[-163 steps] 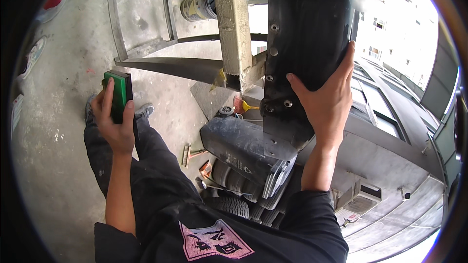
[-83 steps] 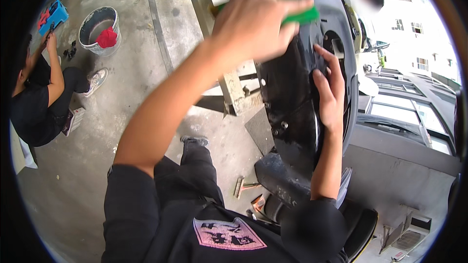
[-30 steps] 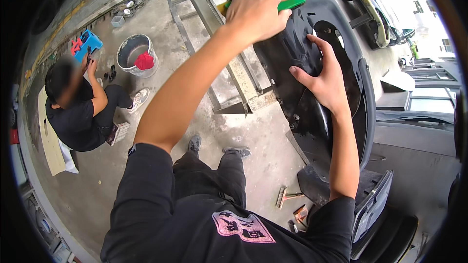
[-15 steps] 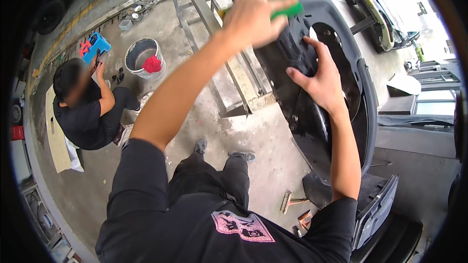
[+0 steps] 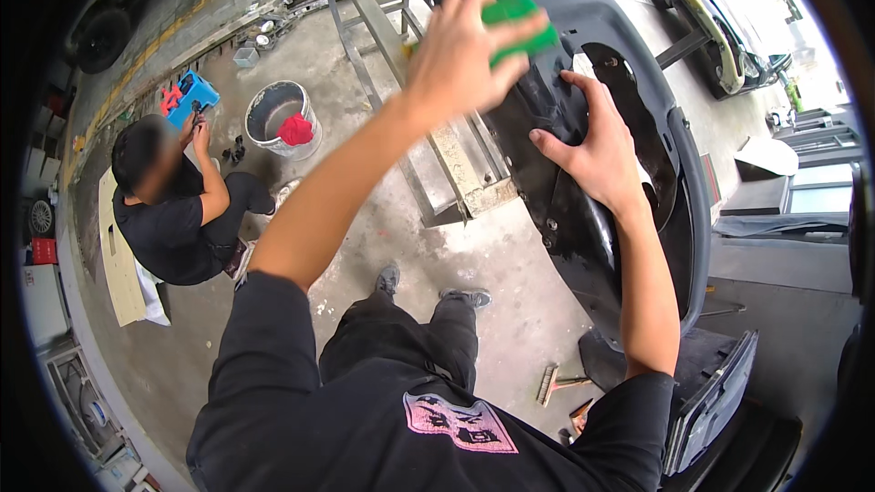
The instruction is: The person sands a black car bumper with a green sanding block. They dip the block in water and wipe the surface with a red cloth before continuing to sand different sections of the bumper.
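Note:
A green pad is under the fingers of my left hand, which is closed around it. Pad and hand are over the upper part of a large black car bumper, and the hand is slightly blurred. My right hand grips a ridge on the bumper's inner side, beside a round opening, with thumb and forefinger set apart. Its other fingertips are hidden. The bumper extends from the top middle down past my right forearm, with a metal frame stand to its left.
To the left a person in black squats, handling something small and dark. Near them stand a bucket with a red cloth and a blue box. A brush lies by black panels. A car stands far right.
My left hand has shifted slightly down and left with the green pad. My right hand keeps its place on the bumper. The whole view has moved a little.

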`<state>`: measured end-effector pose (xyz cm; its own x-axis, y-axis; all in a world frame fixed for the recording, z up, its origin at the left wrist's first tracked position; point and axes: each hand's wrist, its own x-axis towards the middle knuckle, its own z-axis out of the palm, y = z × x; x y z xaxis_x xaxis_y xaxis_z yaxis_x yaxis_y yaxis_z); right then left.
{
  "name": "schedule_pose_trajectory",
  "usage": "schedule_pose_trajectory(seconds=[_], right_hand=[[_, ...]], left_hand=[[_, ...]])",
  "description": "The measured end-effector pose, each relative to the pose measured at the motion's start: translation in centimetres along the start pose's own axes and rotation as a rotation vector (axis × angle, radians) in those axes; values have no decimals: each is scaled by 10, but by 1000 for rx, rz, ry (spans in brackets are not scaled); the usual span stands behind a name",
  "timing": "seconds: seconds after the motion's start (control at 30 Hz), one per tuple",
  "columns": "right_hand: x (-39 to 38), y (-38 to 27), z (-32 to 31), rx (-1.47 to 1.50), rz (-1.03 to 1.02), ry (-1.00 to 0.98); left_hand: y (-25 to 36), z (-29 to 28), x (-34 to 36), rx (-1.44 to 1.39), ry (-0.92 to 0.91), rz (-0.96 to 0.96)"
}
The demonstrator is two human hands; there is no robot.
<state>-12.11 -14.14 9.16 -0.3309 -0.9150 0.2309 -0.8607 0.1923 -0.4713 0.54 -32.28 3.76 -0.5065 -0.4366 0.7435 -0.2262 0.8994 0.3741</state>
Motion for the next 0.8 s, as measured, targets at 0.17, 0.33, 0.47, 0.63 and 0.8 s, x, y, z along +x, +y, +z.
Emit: schedule_pose_trajectory(seconds=[0.17,0.33,0.47,0.63,0.8], right_hand=[[-2,2,-1,-39,10,5],[2,-3,4,-42,-1,17],[-5,6,-5,3,58,12],[-1,0,12,-21,-29,13],[1,9,-2,-61,25,18]], left_hand=[[18,-4,-26,-87,-31,-50],[2,2,24,47,9,-130],[50,-2,-30,-4,-52,-103],[3,7,17,-13,55,-252],[43,6,-23,-23,-24,-214]])
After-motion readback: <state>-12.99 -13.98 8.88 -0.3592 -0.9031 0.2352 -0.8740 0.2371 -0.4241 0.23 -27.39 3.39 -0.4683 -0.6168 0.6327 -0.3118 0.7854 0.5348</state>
